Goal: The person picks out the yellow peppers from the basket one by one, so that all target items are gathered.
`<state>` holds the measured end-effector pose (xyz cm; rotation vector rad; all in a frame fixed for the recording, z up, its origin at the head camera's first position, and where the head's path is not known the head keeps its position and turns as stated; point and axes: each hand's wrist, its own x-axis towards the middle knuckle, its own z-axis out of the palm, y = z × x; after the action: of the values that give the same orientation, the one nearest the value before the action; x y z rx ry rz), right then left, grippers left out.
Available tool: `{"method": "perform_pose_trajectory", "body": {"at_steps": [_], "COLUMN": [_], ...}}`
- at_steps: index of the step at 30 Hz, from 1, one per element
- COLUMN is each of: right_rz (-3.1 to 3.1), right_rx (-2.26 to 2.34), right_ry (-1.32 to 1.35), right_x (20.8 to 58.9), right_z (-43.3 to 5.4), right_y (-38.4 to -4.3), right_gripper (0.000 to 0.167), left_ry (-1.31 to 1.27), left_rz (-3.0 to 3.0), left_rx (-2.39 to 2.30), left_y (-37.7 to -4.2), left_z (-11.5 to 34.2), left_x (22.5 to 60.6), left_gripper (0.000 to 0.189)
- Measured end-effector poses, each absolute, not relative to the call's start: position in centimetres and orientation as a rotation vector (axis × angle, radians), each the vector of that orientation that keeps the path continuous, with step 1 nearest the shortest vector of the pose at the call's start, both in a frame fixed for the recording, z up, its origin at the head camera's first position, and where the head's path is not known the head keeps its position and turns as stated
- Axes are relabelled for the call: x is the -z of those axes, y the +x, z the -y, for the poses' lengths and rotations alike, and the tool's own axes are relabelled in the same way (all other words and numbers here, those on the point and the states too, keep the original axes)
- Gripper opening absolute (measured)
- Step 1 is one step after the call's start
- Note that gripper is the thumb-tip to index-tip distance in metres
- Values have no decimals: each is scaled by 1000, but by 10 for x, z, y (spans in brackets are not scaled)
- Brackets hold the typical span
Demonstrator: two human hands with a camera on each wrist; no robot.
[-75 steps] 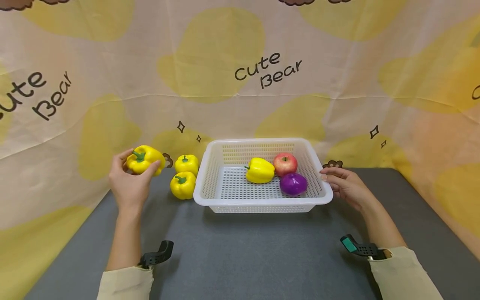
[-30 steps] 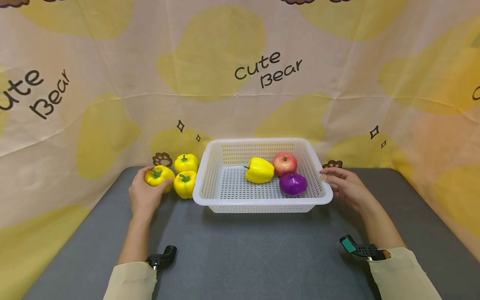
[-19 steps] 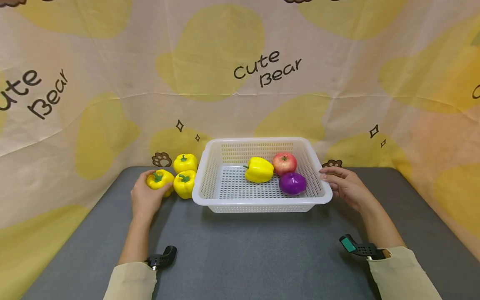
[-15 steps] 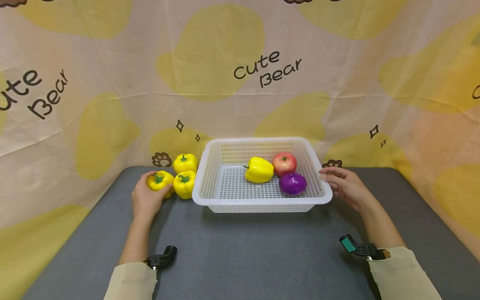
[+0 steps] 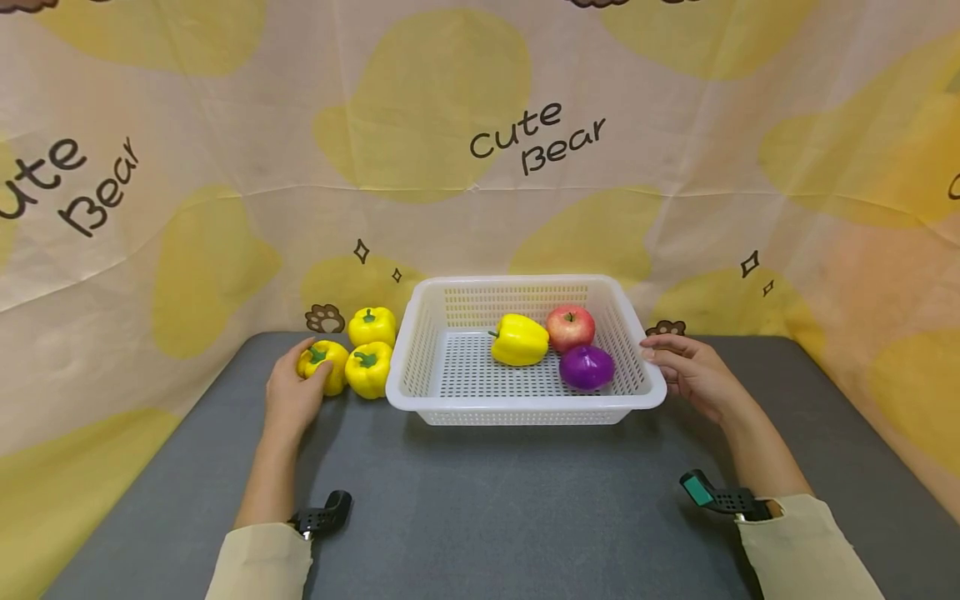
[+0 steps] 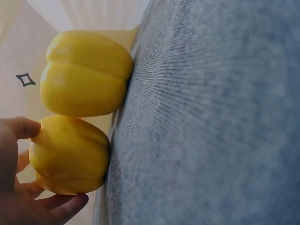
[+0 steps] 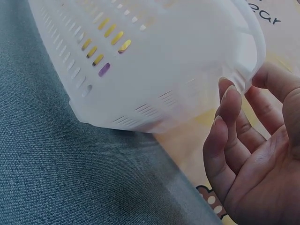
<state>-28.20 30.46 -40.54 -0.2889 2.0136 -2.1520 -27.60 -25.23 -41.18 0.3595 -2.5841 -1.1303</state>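
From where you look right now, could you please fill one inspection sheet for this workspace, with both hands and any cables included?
Surface: gray table.
Job's things: white basket holding a yellow pepper on its side, a red apple and a purple vegetable; left of it, the leftmost pepper, the front pepper and the back pepper, all yellow, stems up.
Clutter: nothing seen.
Left hand: fingers and thumb around the leftmost pepper; pressure cannot be judged.
Right hand: pinches the basket's right rim.
Cables: nothing seen.
Surroundings: patterned cloth behind, printed "Cute Bear"; black bands on the left wrist and right wrist.
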Motion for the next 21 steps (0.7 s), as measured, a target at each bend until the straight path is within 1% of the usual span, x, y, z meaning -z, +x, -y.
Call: {"method": "perform_pose_trajectory", "body": {"at_steps": [11,21], "right_rz": [-2016,-2006], "right_rx": [2151,2158], "right_ry": [-286,-282], "right_x": [407,405], "right_z": [-306,-304], "right_y": [-284,-283], "right_gripper": [24,24], "left_ry": [374,410], "left_rz": [2576,2542], "left_rx": [1255,1344], "left_y": [-284,-300], "left_z": [257,262], "left_x": [410,408], "left_gripper": [62,64]}}
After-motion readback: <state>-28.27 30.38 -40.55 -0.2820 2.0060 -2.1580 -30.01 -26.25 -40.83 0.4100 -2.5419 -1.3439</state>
